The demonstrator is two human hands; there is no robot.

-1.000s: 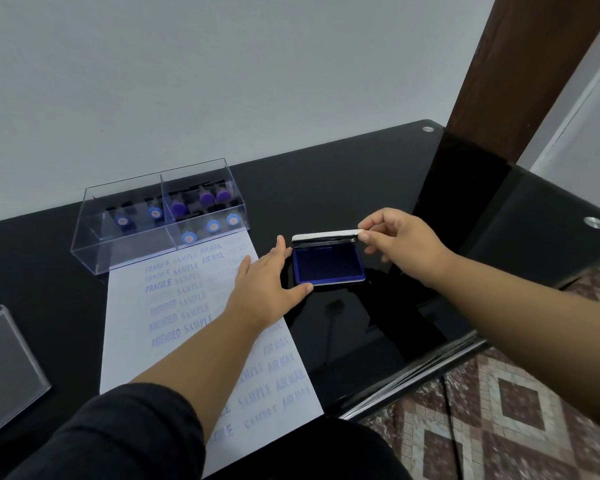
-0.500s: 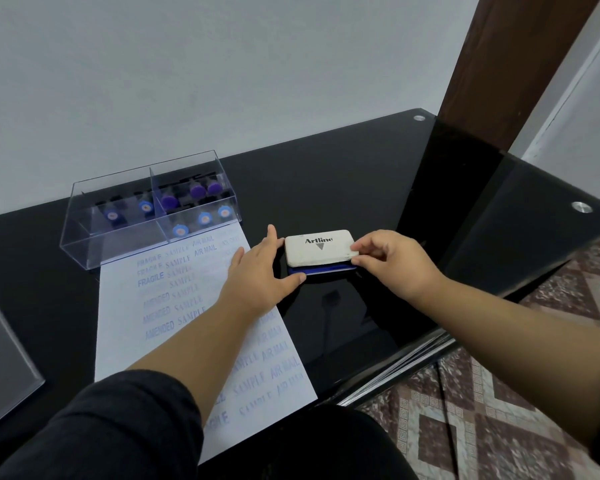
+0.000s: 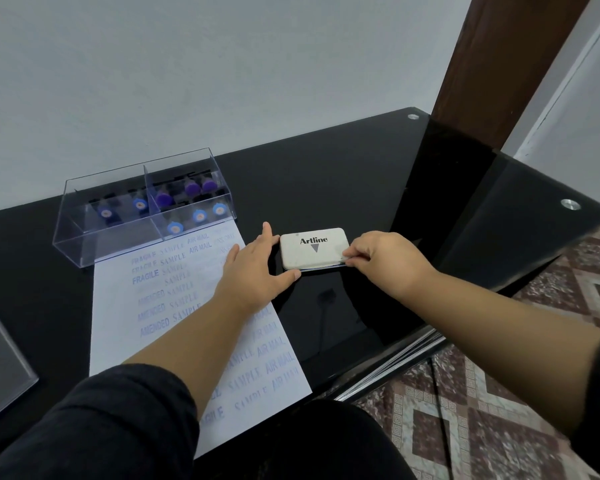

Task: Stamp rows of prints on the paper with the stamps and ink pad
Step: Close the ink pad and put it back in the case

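Left hand [image 3: 253, 271], fingers [image 3: 266, 234] straight, touches the closed ink pad [image 3: 312, 251] at its left edge on the bench [image 3: 326, 188]; right hand [image 3: 381, 258] pinches its right edge.

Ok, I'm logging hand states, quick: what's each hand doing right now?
Left hand: open, straight fingers and thumb bracing the ink pad on its left side.
Right hand: fingers curled, pinching the ink pad's right edge.

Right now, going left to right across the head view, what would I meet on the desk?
Clear plastic piece → clear stamp box → left hand → ink pad → right hand.
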